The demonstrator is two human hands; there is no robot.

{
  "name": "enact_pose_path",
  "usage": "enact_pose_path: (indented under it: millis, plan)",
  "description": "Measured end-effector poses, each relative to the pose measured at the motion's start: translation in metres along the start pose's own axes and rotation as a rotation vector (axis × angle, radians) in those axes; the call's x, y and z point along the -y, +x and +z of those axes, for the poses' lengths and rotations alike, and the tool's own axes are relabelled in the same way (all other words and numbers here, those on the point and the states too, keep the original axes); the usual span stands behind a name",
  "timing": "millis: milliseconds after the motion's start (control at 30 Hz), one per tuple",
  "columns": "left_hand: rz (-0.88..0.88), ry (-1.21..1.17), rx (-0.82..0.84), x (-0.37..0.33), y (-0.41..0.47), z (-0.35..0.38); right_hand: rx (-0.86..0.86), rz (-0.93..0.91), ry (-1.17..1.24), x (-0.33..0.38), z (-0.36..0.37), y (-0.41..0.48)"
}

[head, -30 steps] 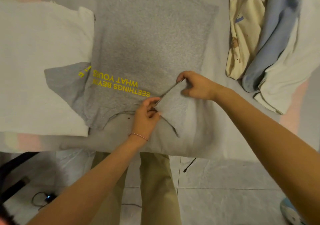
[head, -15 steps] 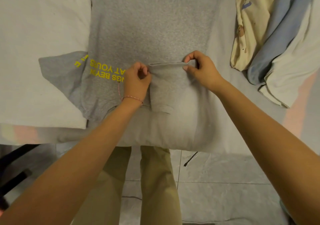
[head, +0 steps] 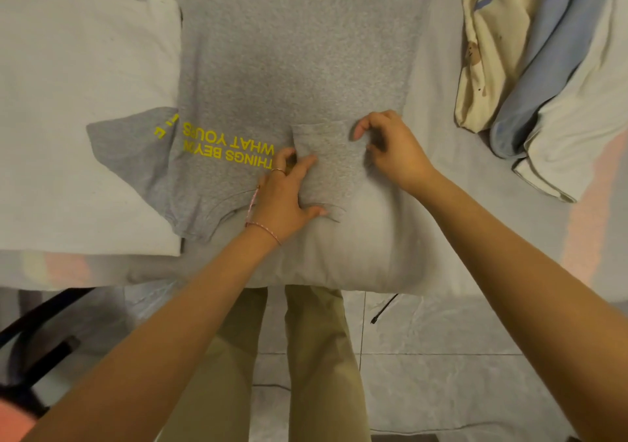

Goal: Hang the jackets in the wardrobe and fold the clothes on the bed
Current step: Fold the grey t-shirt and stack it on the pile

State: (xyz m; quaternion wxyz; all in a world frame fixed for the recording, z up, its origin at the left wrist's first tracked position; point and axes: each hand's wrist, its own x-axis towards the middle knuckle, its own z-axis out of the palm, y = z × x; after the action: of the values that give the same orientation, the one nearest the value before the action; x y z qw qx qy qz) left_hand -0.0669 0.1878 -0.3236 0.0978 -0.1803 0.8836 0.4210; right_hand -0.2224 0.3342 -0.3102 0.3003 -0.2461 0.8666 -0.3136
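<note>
- The left hand (head: 283, 191) lies flat with fingers spread, pressing down on the turned-in sleeve (head: 328, 163) of a grey T-shirt (head: 299, 61); it grips nothing.
- The right hand (head: 394, 151) sits at the sleeve's right edge with fingers curled. Whether it pinches the fabric or only touches it cannot be told.
- The T-shirt lies front up on the bed (head: 436, 125), its collar toward the person and its yellow lettering (head: 231, 144) upside down to the camera.
- Its other sleeve (head: 132, 149) is spread out to the left, overlapping a white folded garment (head: 78, 118).
- At the right lies a loose pile of clothes (head: 543, 67), cream, blue and white, apparently unfolded.
- Judged from this, folding is at an early-to-middle stage: one white piece looks finished, and this shirt has one sleeve folded in. The second sleeve, the body folds and the pile remain.
- No jackets or wardrobe are in view, so that part cannot be judged.
</note>
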Motion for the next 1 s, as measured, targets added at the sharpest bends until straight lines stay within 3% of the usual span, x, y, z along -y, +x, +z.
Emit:
enact_pose_path:
  millis: [200,367,500,600,700,767,833,1000]
  plan:
    - [0.109,0.042,-0.051,0.004,0.002,0.001,-0.144,-0.136,0.080,0.016,0.007,0.001]
    - [0.060,-0.008,-0.125,-0.001,-0.009,0.010,-0.231,0.035,0.245,0.004,0.007,0.006]
    - [-0.058,0.043,-0.112,0.001,-0.007,0.006,-0.400,0.053,0.150,0.003,0.015,0.005]
    - [-0.069,0.202,-0.083,-0.005,-0.007,-0.001,-0.440,-0.211,-0.173,0.008,0.023,-0.008]
    - [0.098,0.379,-0.053,-0.016,-0.010,0.006,-0.190,-0.646,-0.533,-0.002,0.043,-0.021]
    - [0.133,0.458,-0.032,-0.010,-0.010,0.015,0.019,-0.744,-0.704,-0.016,0.054,-0.022]
    - [0.109,0.559,-0.001,0.005,-0.007,0.017,0.106,-0.675,-0.849,-0.028,0.052,-0.017]
    - [-0.020,0.695,0.112,0.017,0.009,0.005,0.014,-0.225,-0.860,-0.032,0.009,0.027]
